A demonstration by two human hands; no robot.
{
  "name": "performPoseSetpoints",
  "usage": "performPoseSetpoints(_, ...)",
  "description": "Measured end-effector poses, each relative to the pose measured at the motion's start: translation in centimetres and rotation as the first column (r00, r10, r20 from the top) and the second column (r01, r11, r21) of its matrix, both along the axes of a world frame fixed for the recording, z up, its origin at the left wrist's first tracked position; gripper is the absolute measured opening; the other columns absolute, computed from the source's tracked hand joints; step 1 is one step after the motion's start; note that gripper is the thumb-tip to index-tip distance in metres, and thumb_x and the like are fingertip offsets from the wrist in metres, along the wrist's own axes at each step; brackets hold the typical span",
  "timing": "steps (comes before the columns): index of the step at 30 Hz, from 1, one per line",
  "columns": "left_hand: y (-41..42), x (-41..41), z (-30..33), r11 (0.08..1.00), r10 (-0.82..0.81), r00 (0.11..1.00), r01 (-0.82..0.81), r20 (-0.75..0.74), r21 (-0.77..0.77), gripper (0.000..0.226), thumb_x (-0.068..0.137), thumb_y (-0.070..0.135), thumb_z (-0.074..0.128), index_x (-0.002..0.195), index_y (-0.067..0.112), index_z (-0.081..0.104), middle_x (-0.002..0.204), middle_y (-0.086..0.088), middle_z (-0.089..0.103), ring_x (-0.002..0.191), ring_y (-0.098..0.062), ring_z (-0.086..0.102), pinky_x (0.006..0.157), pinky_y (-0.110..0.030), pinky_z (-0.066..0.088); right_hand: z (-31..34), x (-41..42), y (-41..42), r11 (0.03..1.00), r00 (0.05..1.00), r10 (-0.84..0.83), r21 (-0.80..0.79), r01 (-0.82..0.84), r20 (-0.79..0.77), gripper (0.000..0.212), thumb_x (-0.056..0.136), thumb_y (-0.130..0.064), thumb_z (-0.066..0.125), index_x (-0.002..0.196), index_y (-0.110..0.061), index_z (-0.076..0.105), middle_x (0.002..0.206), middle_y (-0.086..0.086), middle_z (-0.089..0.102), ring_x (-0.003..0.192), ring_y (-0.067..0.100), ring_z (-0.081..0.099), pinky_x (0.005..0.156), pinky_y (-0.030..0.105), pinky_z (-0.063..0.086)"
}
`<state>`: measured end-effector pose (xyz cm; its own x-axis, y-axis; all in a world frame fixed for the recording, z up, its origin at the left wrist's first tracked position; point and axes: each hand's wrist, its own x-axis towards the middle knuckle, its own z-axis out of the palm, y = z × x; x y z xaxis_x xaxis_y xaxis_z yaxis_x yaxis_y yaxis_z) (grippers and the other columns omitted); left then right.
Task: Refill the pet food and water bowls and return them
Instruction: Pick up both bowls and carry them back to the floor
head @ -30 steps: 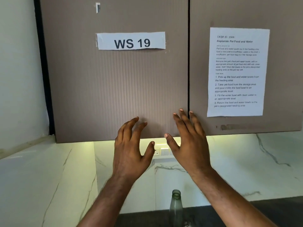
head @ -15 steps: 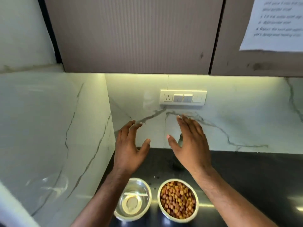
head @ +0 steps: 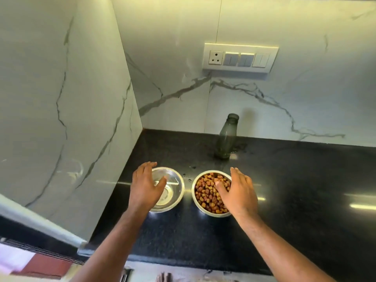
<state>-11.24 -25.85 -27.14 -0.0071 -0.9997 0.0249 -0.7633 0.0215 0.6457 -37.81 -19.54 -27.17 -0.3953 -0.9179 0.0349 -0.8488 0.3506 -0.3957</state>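
Over the tabletop (head: 284,200), my left hand (head: 145,187) spreads wide above the water bowl (head: 173,192), right hand (head: 240,192) likewise over the food bowl (head: 205,194) (both holding nothing).

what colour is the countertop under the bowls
Glossy black with fine speckles, the countertop shows best in the head view.

Left hand (head: 145,187) over water bowl (head: 173,189); right hand (head: 239,192) over kibble bowl (head: 205,193); bottle (head: 225,137) behind.
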Motion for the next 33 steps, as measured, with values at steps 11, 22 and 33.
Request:
performPoseSetpoints(11, -1.6, 3.9, -3.9, 0.989, 0.03, 0.999, -0.032, 0.018, 0.144, 0.062, 0.094, 0.03, 0.067, 0.148, 0.014, 0.042, 0.149, -0.01, 0.047, 0.14, -0.029, 0.039, 0.114, -0.045, 0.036, -3.8, -0.2, 0.6, 0.971, 0.946, -0.233, 0.109, 0.213, 0.226, 0.057, 0.101, -0.05, 0.056, 0.144, -0.014, 0.051, 0.133, 0.009, 0.066, 0.119, 0.031, 0.065, 0.093, 0.047, 0.057)
performPoseSetpoints(22, -2.8, 6.7, -4.9, 0.932, 0.085, 0.959, 0.019, -0.271, 0.361, 0.031, 0.099, 0.015, 0.053, 0.124, 0.031, 0.063, 0.11, 0.007, 0.07, 0.104, -0.021, 0.068, 0.092, -0.044, 0.058, -4.6, -0.9, -0.2, 0.933, 0.876, -0.334, 0.257, 0.253, 0.347, 0.037, 0.103, -0.013, 0.054, 0.139, -0.021, 0.057, 0.123, 0.007, 0.069, 0.107, 0.026, 0.069, 0.084, 0.042, 0.063)
performPoseSetpoints(33, -4.1, 7.2, -5.0, 0.829, 0.208, 0.816, 0.145, -0.539, 0.54, 0.03, 0.101, 0.007, 0.054, 0.123, 0.028, 0.06, 0.111, -0.003, 0.07, 0.098, -0.023, 0.071, 0.066, -0.04, 0.063, -5.4, 0.5, 0.3, 0.907, 0.573, -0.407, 0.244, 0.342, 0.711, 0.045, 0.104, -0.004, 0.052, 0.141, -0.028, 0.047, 0.123, -0.001, 0.056, 0.114, 0.026, 0.062, 0.066, 0.041, 0.065)
